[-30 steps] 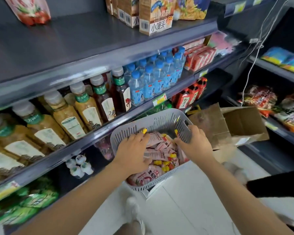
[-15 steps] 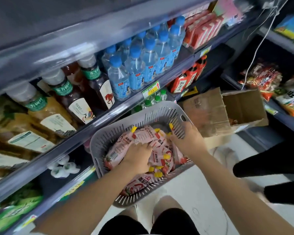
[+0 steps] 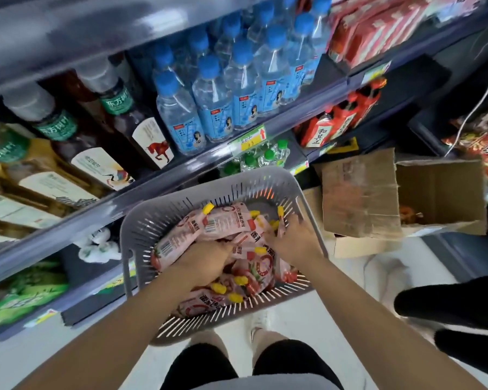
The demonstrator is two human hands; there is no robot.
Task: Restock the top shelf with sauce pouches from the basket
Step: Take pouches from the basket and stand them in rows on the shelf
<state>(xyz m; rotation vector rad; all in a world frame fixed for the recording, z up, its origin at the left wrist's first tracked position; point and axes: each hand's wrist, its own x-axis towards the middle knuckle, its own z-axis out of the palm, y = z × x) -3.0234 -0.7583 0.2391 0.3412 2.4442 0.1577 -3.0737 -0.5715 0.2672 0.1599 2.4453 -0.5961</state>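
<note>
A grey slotted plastic basket sits low in front of the shelving, filled with pink and red sauce pouches with yellow caps. My left hand is inside the basket, fingers closed around a bunch of pouches. My right hand reaches in at the right side and grips pouches near the basket wall. The top shelf shows only as a blurred grey edge at the upper left.
Tea bottles and blue-capped water bottles fill the shelf above the basket. An open cardboard box stands to the right on the white floor. Another person's dark-clothed limbs are at the right edge. My knees show below.
The view has tilted down, so the top shelf has slid out of sight and the basket looks nearer. Both hands have dug deeper into the pouches.
</note>
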